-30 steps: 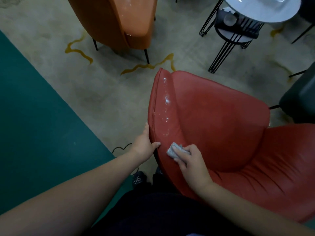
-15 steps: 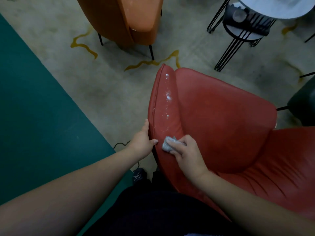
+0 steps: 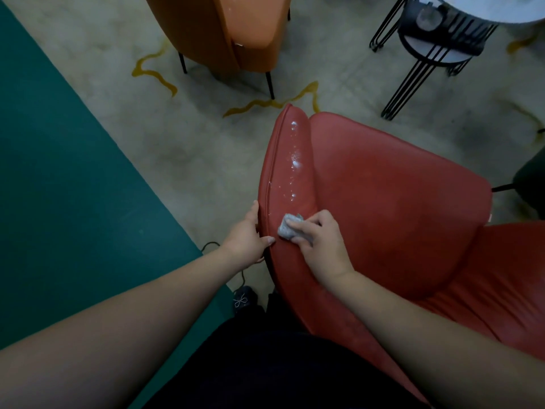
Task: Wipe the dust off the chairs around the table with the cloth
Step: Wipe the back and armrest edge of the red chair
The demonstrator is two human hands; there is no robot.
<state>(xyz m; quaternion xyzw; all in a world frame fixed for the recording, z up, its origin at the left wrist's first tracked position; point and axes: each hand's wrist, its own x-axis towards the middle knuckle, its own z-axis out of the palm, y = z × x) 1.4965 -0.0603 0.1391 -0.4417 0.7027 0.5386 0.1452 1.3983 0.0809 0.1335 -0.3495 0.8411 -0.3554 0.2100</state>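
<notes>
Head: cloth (image 3: 287, 230) higher up armrest (image 3: 290, 184).

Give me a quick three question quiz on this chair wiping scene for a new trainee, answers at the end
1. True or false: the cloth is pressed on the red chair by the right hand.
2. Multiple choice: where is the left hand? A) on the round table B) gripping the red chair's outer edge C) holding the cloth.
3. Fill the blank: the white specks on the red chair's rim lie on the ___ side of the cloth, toward the orange chair.

Key: 1 true; 2 B; 3 far.
</notes>
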